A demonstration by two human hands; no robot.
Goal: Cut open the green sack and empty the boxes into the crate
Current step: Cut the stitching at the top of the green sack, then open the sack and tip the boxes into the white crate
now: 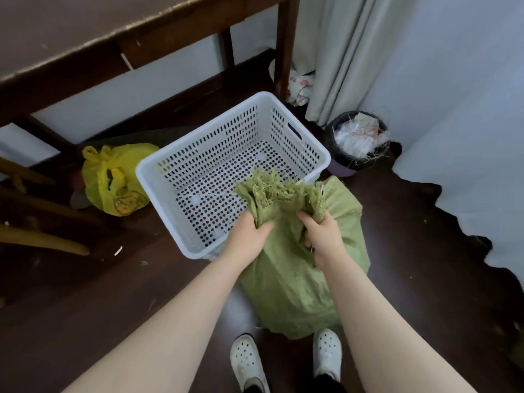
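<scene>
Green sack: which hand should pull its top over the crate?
Probably the left hand: it grips the green sack at its frayed top, right beside the crate. The right hand grips the top too, but farther away.

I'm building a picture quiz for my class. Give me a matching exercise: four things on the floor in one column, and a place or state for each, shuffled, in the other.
Column one
1. green sack
2. white crate
3. yellow bag
4. black bin

Column two
A. lies to the left of the crate
B. stuffed with rubbish, to the right of the crate
C. gripped at its top by the left hand and the right hand
D. has no boxes in it

Pairs: 1-C, 2-D, 3-A, 4-B
</scene>
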